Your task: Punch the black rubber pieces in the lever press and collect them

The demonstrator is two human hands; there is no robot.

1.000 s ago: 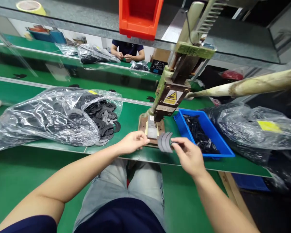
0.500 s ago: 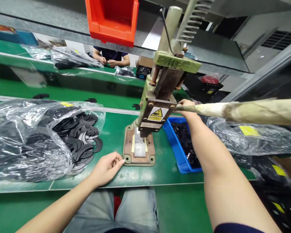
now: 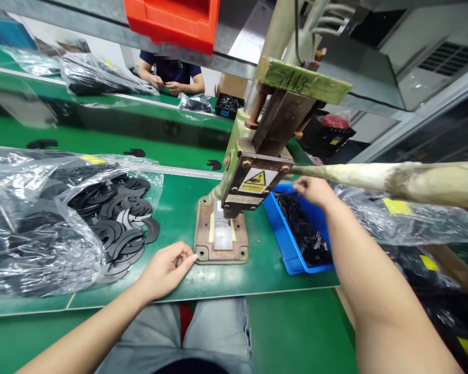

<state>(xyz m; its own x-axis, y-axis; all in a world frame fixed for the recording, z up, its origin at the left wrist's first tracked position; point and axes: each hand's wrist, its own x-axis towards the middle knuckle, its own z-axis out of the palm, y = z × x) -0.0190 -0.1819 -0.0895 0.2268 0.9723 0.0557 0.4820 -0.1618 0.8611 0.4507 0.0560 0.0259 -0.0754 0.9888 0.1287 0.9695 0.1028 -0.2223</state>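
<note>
My left hand (image 3: 167, 270) rests on the green bench with its fingers curled in; nothing shows in it. Its thumb tip touches or nearly touches the near left corner of the hand press (image 3: 257, 171). A flat metal block (image 3: 223, 232) sits on the press base (image 3: 239, 253), under the punch. My right hand (image 3: 315, 191) is over the far end of a blue bin (image 3: 290, 259) of small black parts (image 3: 310, 241), just below the press lever (image 3: 374, 174). Its fingers are pinched together; whatever they hold is too small to make out.
At left lies a clear plastic bag (image 3: 35, 223) with dark curved flat pieces (image 3: 122, 244) spilling out. More bagged goods (image 3: 409, 221) are at right. An orange-red bin (image 3: 175, 23) hangs above. Across the bench a co-worker (image 3: 171, 72) handles something small. Several black pieces lie on the green strip beyond.
My right hand has come out from behind the lever and now shows below it, over the bin's far end. My left hand stays at the base corner. The view has shifted slightly.
</note>
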